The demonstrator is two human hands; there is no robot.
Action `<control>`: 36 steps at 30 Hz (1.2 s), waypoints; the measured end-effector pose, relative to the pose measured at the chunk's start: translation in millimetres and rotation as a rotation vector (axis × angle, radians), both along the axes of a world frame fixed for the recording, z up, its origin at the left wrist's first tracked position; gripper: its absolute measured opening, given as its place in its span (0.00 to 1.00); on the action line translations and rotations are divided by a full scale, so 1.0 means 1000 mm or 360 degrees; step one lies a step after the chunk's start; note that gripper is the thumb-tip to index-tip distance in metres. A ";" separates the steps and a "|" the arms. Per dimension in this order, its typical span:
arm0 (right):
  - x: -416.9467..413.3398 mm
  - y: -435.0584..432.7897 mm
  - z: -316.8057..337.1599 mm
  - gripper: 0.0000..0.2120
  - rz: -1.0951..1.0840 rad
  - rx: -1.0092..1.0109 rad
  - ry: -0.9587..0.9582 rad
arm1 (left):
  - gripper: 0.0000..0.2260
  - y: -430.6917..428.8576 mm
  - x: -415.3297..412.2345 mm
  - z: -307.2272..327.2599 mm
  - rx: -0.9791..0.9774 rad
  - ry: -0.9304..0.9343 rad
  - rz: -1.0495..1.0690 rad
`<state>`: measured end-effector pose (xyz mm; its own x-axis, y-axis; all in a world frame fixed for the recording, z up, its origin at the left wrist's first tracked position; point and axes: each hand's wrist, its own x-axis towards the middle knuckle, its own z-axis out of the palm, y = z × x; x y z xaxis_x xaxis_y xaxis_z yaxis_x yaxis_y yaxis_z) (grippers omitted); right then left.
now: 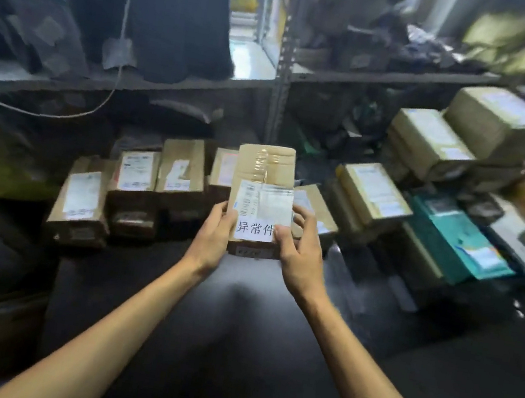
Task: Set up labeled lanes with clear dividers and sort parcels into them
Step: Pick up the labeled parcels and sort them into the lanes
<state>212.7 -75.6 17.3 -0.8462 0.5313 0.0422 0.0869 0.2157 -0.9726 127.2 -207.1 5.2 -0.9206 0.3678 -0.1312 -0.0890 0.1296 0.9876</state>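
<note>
A brown cardboard parcel with clear tape is held up in front of me. A white paper label printed with black characters lies over its shipping sticker. My left hand grips the parcel's left edge, thumb on the label. My right hand holds the right edge, thumb pressing the label's lower right corner. Behind it, a row of brown parcels stands on the dark floor.
Stacked tan boxes and a teal box sit to the right. A metal shelf rack with dark bags runs behind. A yellow-green bag lies at the left. Dark floor spreads below my arms.
</note>
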 end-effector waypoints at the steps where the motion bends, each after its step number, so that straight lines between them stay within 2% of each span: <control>1: 0.012 0.016 0.004 0.17 -0.0053 0.0013 0.0005 | 0.13 0.017 0.006 0.002 -0.0007 0.0015 -0.0061; 10: 0.078 0.155 0.015 0.20 -0.0264 0.0050 0.0009 | 0.16 0.165 0.051 0.008 0.0046 0.0020 -0.0344; 13: 0.091 0.206 0.017 0.19 -0.0274 0.0081 -0.0035 | 0.12 0.219 0.069 0.007 0.0086 -0.0066 -0.0295; 17: 0.110 0.274 0.016 0.17 -0.0266 0.0065 -0.0064 | 0.13 0.286 0.088 0.010 -0.0004 -0.0040 -0.0256; 21: 0.120 0.327 0.008 0.16 -0.0237 0.0015 -0.0116 | 0.12 0.335 0.102 0.002 0.0036 -0.0108 -0.0277; 26: 0.116 0.387 -0.007 0.16 -0.0227 -0.0004 -0.0216 | 0.15 0.393 0.100 -0.019 0.0055 -0.0200 -0.0309; 31: 0.107 0.440 -0.024 0.15 -0.0258 0.0027 -0.0336 | 0.10 0.443 0.091 -0.033 0.0043 -0.0260 -0.0302; 36: 0.105 0.483 -0.032 0.15 -0.0192 0.0019 -0.0397 | 0.12 0.478 0.098 -0.034 -0.0064 -0.0188 -0.0271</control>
<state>317.9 407.9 -15.0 -0.7617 0.6297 -0.1525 0.3491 0.2007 -0.9153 225.5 271.1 -28.8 -0.8229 0.5091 -0.2523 -0.1772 0.1920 0.9653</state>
